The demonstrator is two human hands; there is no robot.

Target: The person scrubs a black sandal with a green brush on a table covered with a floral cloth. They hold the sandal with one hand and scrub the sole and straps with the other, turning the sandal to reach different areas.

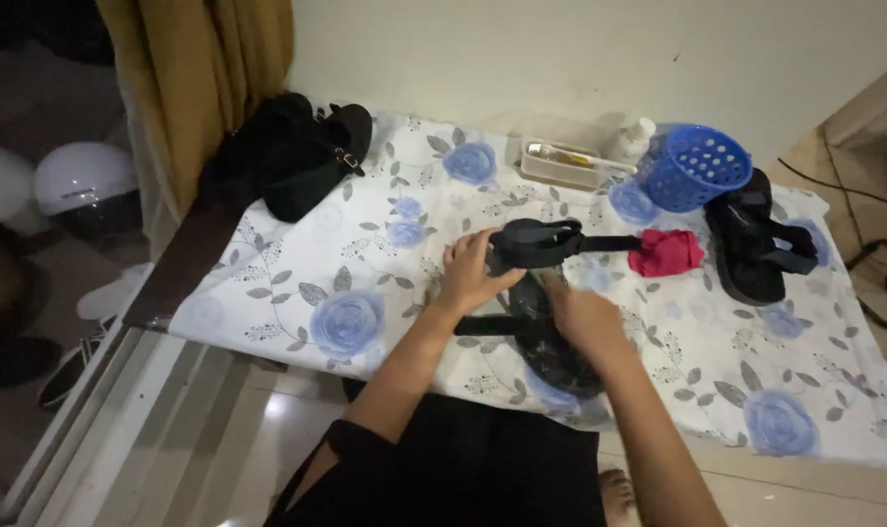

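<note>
A black strappy sandal (541,337) lies on a white cloth with blue flowers (346,293), close in front of me. My left hand (473,273) grips the sandal's wide black strap (541,242), lifted above the sole. My right hand (582,314) rests on the sole just right of the strap, fingers curled on it. A red cloth (666,252) lies beyond, at the strap's far end.
A second pair of black sandals (756,244) sits at the right, beside a tipped blue perforated basket (695,168). A clear tray with a brush (565,161) and a white bottle (634,140) stand by the wall. A black bag (292,156) lies at the back left.
</note>
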